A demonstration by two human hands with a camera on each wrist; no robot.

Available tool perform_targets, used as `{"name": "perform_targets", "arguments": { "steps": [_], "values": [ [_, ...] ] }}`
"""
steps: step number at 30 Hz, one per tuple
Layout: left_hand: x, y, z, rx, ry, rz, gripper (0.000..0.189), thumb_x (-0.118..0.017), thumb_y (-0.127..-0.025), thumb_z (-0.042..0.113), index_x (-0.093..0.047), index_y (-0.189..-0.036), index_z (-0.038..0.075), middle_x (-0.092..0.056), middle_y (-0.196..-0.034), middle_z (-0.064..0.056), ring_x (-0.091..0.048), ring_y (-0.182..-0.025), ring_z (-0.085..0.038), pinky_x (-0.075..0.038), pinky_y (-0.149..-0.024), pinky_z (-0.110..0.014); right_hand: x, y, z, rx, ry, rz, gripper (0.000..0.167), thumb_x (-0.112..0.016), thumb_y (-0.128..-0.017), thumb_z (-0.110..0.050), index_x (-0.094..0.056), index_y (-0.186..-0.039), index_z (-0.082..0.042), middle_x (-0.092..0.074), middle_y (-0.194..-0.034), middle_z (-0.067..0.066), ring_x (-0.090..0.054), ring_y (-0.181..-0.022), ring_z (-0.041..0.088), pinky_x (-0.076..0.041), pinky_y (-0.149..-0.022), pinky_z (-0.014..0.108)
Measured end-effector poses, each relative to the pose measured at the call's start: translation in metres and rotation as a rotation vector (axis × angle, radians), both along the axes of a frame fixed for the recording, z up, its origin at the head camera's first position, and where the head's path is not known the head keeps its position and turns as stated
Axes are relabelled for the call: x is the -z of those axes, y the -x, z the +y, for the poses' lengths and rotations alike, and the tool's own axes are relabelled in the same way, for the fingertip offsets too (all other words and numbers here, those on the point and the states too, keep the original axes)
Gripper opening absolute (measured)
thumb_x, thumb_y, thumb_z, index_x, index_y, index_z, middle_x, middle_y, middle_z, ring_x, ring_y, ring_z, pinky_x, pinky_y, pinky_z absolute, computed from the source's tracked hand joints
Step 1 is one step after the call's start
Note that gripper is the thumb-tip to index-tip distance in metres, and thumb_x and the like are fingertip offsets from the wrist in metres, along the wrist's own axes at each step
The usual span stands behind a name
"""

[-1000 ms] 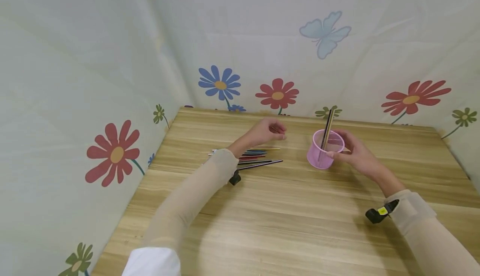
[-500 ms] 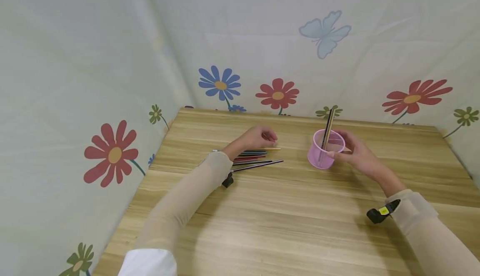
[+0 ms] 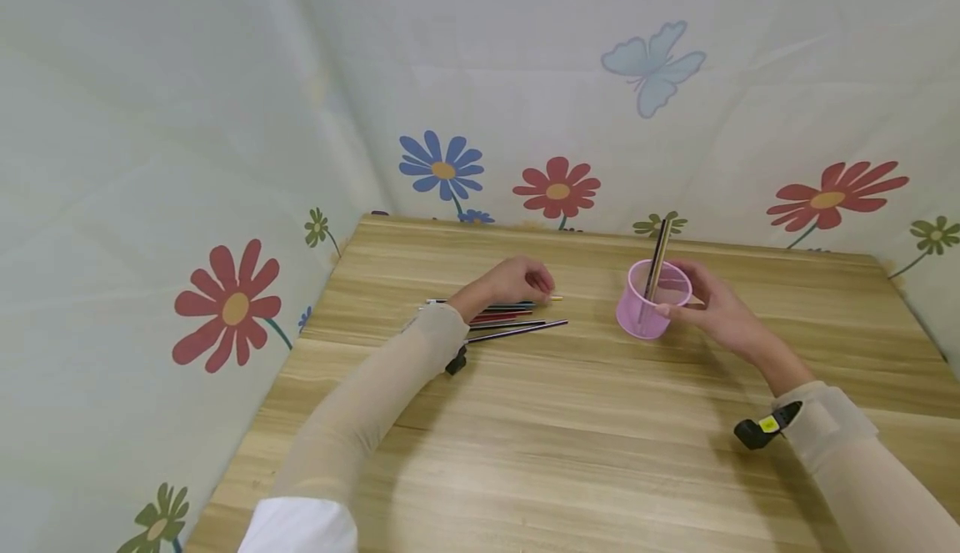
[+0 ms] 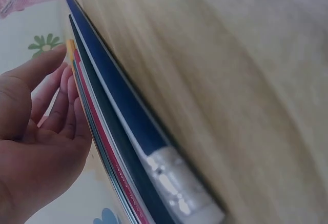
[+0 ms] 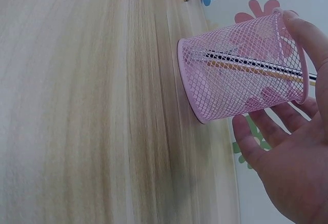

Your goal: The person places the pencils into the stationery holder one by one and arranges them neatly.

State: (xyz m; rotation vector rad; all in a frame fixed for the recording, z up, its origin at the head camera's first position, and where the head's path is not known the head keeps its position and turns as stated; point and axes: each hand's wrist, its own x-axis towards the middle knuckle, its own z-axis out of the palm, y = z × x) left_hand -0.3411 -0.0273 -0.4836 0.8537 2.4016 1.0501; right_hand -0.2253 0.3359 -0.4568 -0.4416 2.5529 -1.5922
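A pink mesh pencil cup stands on the table; in the right wrist view its mesh wall shows a dark pencil and a yellow pencil leaning inside. My right hand grips the cup's right side, thumb near the rim and fingers behind. To the left lies a loose row of pencils, among them a dark blue one with a metal eraser end and a red one. Over the row's far side, my left hand pinches the outermost yellow pencil near its end, thumb and fingertips together.
Both hands work on a wood-grain table. Behind it and along its left side hangs a pale cloth printed with flowers and a butterfly. A black wrist camera sits on the right wrist.
My left hand has come back left and down from beside the cup to the pencils, its fingertips now on the yellow one. My right hand and the cup have stayed in place.
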Motion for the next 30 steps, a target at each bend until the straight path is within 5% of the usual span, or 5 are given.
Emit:
{"name": "perform_targets", "arguments": {
  "steps": [6, 10, 21, 30],
  "values": [
    [0.0005, 0.0009, 0.0015, 0.016, 0.037, 0.024, 0.016, -0.082, -0.095, 0.013, -0.075, -0.108, 0.008, -0.073, -0.098, -0.003, -0.067, -0.091, -0.016, -0.055, -0.084, -0.025, -0.0024, -0.0013, -0.0007, -0.006, -0.011, 0.014, 0.078, -0.077, -0.098, -0.01, -0.031, -0.161, 0.0, -0.042, -0.158, 0.026, -0.035, -0.15, 0.048, -0.036, -0.116, 0.062],
    [-0.0006, 0.0006, 0.0016, 0.024, 0.06, 0.028, 0.014, -0.081, -0.095, 0.013, -0.075, -0.108, 0.009, -0.073, -0.098, -0.002, -0.067, -0.091, -0.015, -0.055, -0.084, -0.025, -0.0006, -0.0015, -0.0004, -0.004, -0.019, 0.02, 0.078, -0.077, -0.099, -0.01, -0.032, -0.161, -0.001, -0.044, -0.157, 0.024, -0.038, -0.149, 0.046, -0.046, -0.114, 0.047],
    [-0.0048, -0.0007, 0.0047, 0.003, 0.065, 0.009, 0.012, -0.082, -0.094, 0.009, -0.074, -0.104, 0.009, -0.071, -0.095, -0.002, -0.066, -0.09, -0.015, -0.054, -0.082, -0.025, 0.0002, -0.0011, 0.002, -0.011, -0.014, 0.023, 0.078, -0.076, -0.099, -0.011, -0.031, -0.162, -0.002, -0.043, -0.157, 0.024, -0.038, -0.149, 0.047, -0.047, -0.108, 0.023],
    [-0.0018, -0.0016, 0.0037, 0.001, 0.059, 0.011, 0.011, -0.082, -0.094, 0.009, -0.075, -0.103, 0.009, -0.071, -0.095, -0.002, -0.066, -0.089, -0.016, -0.053, -0.081, -0.025, 0.0014, -0.0019, 0.0006, -0.018, 0.005, 0.037, 0.076, -0.076, -0.099, -0.009, -0.033, -0.161, -0.001, -0.045, -0.156, 0.023, -0.038, -0.148, 0.048, -0.046, -0.105, 0.016]
  ]
}}
